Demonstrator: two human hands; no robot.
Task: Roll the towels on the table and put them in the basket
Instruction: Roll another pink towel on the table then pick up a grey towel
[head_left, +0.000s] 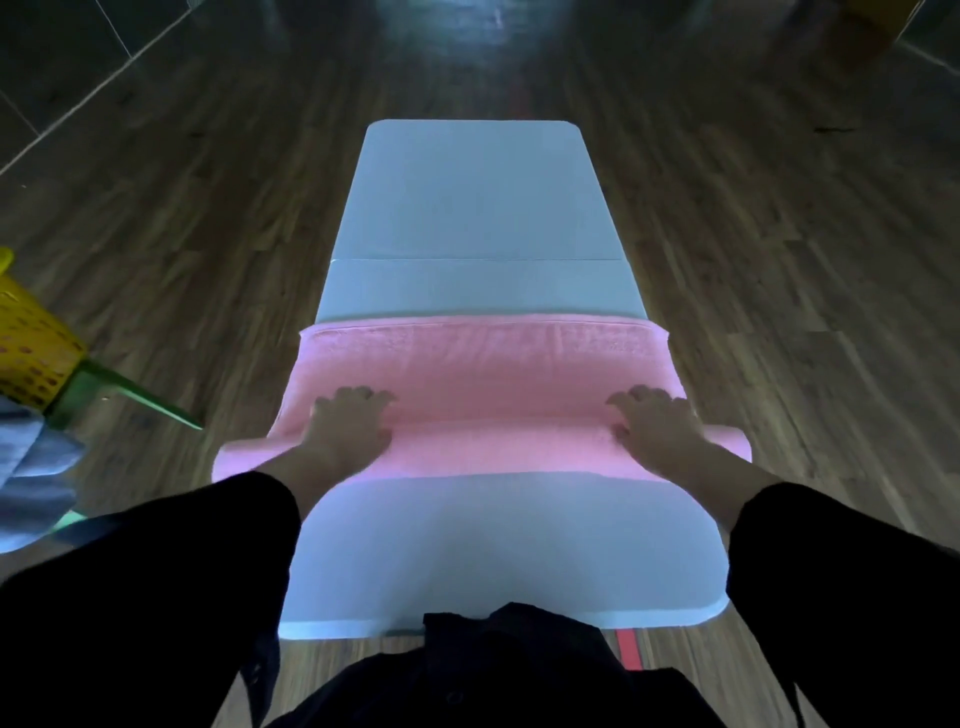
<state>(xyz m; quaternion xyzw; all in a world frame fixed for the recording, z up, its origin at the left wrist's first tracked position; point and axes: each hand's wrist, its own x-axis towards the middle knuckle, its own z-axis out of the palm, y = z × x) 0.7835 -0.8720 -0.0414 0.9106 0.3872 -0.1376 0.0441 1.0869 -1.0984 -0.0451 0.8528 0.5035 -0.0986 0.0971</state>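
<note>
A pink towel (483, 374) lies across the long white table (472, 208), its near part turned into a thick roll that overhangs both table sides. My left hand (350, 428) presses on the roll's left part, fingers spread forward over it. My right hand (657, 428) presses on the roll's right part in the same way. The flat far part of the towel stretches ahead of both hands to a hemmed edge. A yellow perforated basket (31, 343) stands at the left edge of the view.
The basket sits on a green stand (130, 395) beside the table. Pale blue cloth (31, 467) lies below the basket at the left. Wooden floor surrounds the table. A red tape strip (628, 649) marks the floor near my feet.
</note>
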